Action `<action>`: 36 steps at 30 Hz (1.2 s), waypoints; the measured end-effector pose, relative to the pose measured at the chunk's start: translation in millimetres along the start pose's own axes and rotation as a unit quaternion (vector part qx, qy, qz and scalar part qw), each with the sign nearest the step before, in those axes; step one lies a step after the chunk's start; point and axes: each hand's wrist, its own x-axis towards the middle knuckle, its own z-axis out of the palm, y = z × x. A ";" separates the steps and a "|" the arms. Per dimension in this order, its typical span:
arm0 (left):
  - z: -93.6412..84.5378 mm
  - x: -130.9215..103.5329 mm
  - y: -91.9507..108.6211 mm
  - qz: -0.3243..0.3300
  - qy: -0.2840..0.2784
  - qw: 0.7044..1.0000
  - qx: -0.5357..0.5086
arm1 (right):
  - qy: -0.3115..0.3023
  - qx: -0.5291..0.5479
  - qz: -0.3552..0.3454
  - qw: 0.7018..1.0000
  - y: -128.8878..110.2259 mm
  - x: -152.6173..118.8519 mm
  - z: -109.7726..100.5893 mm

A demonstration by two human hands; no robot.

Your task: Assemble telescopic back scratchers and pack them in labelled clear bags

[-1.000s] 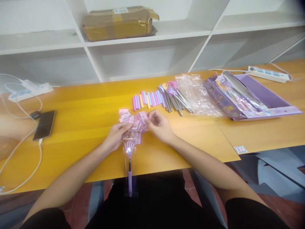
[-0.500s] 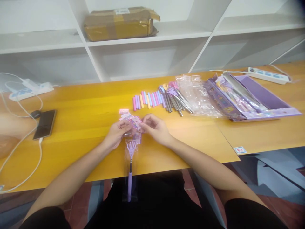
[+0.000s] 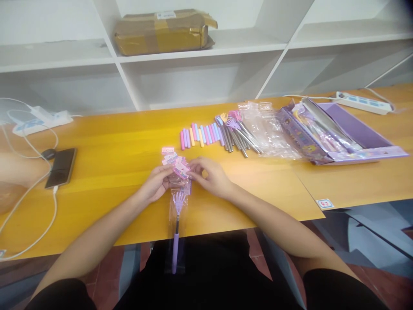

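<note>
A purple claw-headed back scratcher lies in a clear plastic sleeve that hangs over the yellow table's front edge. My left hand pinches the sleeve's top. My right hand holds a small pink card against that same top edge. A few more pink cards lie just beyond my fingers.
Pastel handles and metal scratchers lie in a row further back, beside clear bags and a purple display box. A phone on a cable lies at left. Power strips sit at both ends. A cardboard parcel rests on the white shelf.
My right hand moved left and down, bringing a pink card onto the sleeve's top. The card bundle it held earlier is no longer raised. The sleeve shifted slightly toward me.
</note>
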 end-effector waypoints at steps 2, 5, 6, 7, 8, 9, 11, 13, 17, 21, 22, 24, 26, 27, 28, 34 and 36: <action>0.3 0.1 -0.2 -0.009 0.000 1.000 -0.002 | -0.002 -0.019 -0.022 1.000 -0.8 0.6 -1.8; 1.3 0.5 -1.2 -0.014 -0.012 1.000 -0.017 | 0.007 -0.034 -0.056 0.998 -3.5 1.9 -3.6; 1.5 0.8 -1.6 -0.013 -0.019 0.999 -0.023 | 0.009 -0.037 -0.066 0.997 -4.6 2.2 -3.9; 1.6 1.1 -2.1 -0.013 -0.027 0.999 -0.027 | 0.011 -0.040 -0.076 0.996 -5.6 2.4 -3.9; 1.3 1.6 -2.6 -0.013 -0.035 0.999 -0.030 | 0.013 -0.042 -0.082 0.996 -6.6 2.5 -3.9; 0.8 2.2 -3.2 -0.012 -0.042 0.999 -0.030 | 0.014 -0.043 -0.086 0.995 -7.5 2.6 -3.8; -1.0 3.4 -4.5 -0.013 -0.048 0.998 -0.032 | 0.013 -0.042 -0.087 0.995 -8.8 2.5 -3.5; -3.0 4.3 -5.7 -0.017 -0.046 0.998 -0.037 | 0.009 -0.037 -0.082 0.996 -9.4 2.4 -3.5; -4.0 4.4 -7.3 -0.021 -0.038 0.998 -0.051 | -0.003 -0.028 -0.071 0.997 -9.1 2.6 -3.4; -2.7 3.5 -9.0 -0.013 -0.042 0.997 -0.056 | -0.026 -0.018 -0.073 0.997 -7.7 2.1 -1.3; -2.6 3.4 -9.5 -0.010 -0.041 0.998 -0.054 | -0.031 -0.017 -0.072 0.997 -7.3 1.7 -0.6; -2.6 3.5 -10.6 -0.005 -0.037 0.998 -0.047 | -0.041 -0.018 -0.067 0.997 -6.6 0.6 0.5; -2.4 3.5 -11.2 0.000 -0.037 0.998 -0.043 | -0.048 -0.019 -0.059 0.997 -6.2 -0.4 0.8; -2.2 3.5 -11.4 0.004 -0.037 0.998 -0.042 | -0.051 -0.018 -0.056 0.997 -6.1 -0.8 0.6; -1.9 3.4 -11.5 0.008 -0.038 0.998 -0.042 | -0.053 -0.016 -0.056 0.997 -6.2 -1.1 0.2; -0.6 3.7 -12.4 0.019 -0.022 0.998 -0.047 | -0.059 0.004 -0.082 0.995 -5.7 -1.8 -0.7; -0.6 3.8 -12.7 0.023 -0.019 0.998 -0.048 | -0.065 0.006 -0.085 0.994 -5.3 -2.3 -0.1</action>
